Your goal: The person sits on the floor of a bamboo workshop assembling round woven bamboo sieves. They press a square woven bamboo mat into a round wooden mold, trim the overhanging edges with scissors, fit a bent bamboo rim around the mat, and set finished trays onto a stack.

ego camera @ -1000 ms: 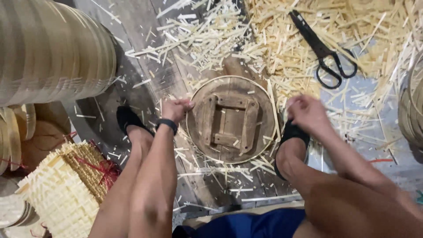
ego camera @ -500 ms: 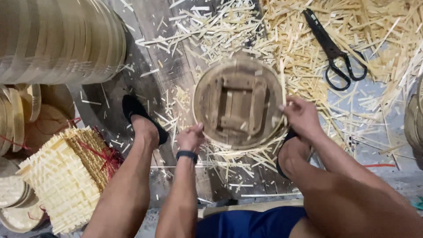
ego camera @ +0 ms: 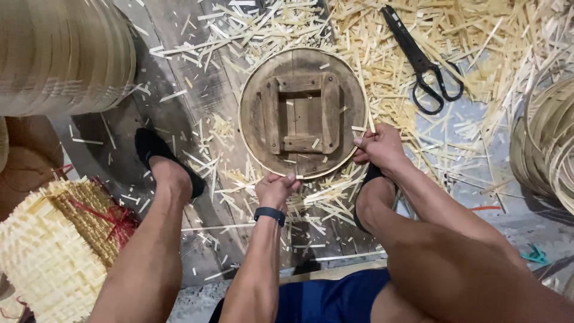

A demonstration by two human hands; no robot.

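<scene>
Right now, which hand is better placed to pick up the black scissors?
Probably the right hand. It grips the round wooden form at its right edge, on the side where the black scissors lie. The left hand pinches the bottom rim, farther away.

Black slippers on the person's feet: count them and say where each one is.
2. One slipper is on the left foot, left of the round wooden form; the other slipper is below the right hand, mostly hidden.
</scene>
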